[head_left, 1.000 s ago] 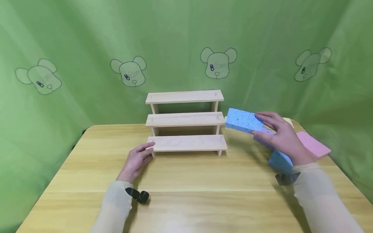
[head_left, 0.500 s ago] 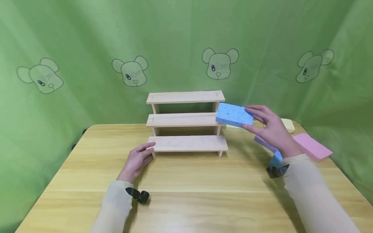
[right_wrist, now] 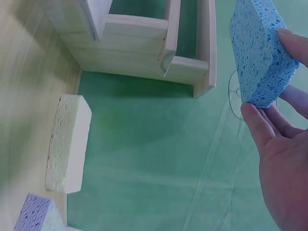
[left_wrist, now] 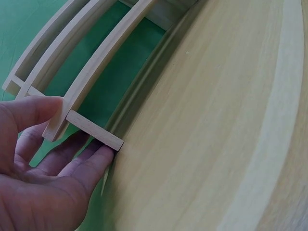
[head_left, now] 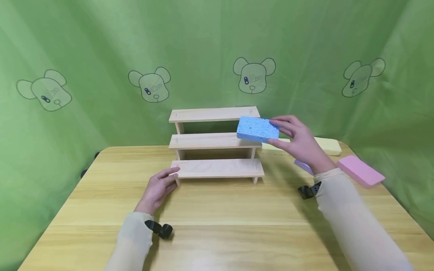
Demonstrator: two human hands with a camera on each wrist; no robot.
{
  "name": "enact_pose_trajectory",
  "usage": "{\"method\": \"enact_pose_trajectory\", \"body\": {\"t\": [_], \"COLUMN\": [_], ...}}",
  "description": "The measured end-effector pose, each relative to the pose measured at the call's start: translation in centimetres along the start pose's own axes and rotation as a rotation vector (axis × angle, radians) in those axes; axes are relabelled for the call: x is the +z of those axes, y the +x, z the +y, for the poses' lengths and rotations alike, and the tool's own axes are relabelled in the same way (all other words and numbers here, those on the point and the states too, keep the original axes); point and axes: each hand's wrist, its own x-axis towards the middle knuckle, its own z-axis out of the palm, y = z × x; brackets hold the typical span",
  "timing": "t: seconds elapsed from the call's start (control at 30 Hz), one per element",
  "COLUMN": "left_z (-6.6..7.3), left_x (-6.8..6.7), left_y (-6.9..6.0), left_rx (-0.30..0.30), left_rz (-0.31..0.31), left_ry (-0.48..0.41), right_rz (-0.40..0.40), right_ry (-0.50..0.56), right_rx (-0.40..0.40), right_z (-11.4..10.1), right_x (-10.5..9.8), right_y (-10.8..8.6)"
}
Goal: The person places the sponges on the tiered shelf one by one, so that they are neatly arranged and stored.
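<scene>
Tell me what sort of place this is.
Probably a small recording booth, though that's a guess: a green curtain hangs behind and along both sides of a wooden table, and small black devices sit at both sleeves.

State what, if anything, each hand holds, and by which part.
Right hand: the blue sponge, by its right end. Left hand: the wooden stand, at the left end of its lowest step.
</scene>
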Motion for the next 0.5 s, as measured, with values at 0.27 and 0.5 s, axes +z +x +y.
{"method": "enact_pose_trajectory", "body": {"t": [0.27, 0.5], "left_z": [0.1, 0.0], "left_x": [0.0, 0.0], "left_y": [0.1, 0.1], "left_rx": [0.005, -0.002], "left_rz": [-0.010, -0.016], "left_ry": [0.001, 0.006], "right_rz": [-0.036, -0.063], "right_ry": [0.032, 0.043], "right_rx": [0.011, 0.010], "right_z": [-0.7, -1.7], "right_x": [1.3, 2.1], "right_y": [1.7, 2.6]}}
